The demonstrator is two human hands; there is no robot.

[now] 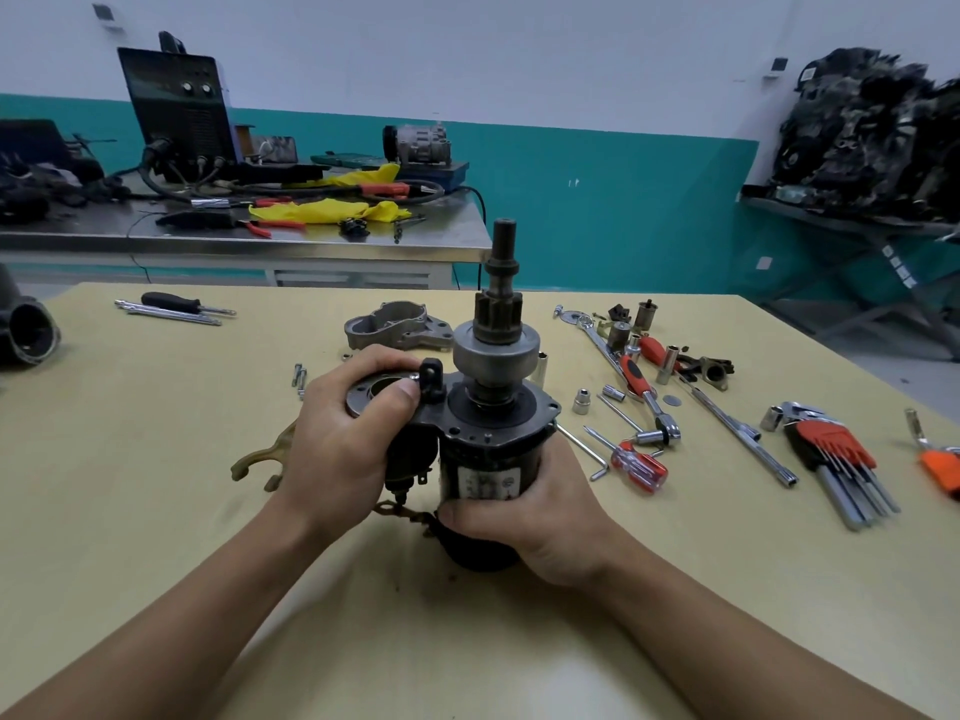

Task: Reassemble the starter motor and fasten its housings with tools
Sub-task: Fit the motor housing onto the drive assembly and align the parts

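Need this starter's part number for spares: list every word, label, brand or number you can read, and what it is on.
Nothing here can be read.
Label on the motor: white with dark print, too blurred to read.
Front panel of the black machine on the far bench: markings too small to read.
Wall tags: too small to read.

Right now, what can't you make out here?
Head view:
- Label on the starter motor: too small to read.
- Its lower end: covered by the right hand.
- Solenoid side: covered by the left hand.
- Orange tool: cut off by the right edge.
- Dark housing: cut off by the left edge.
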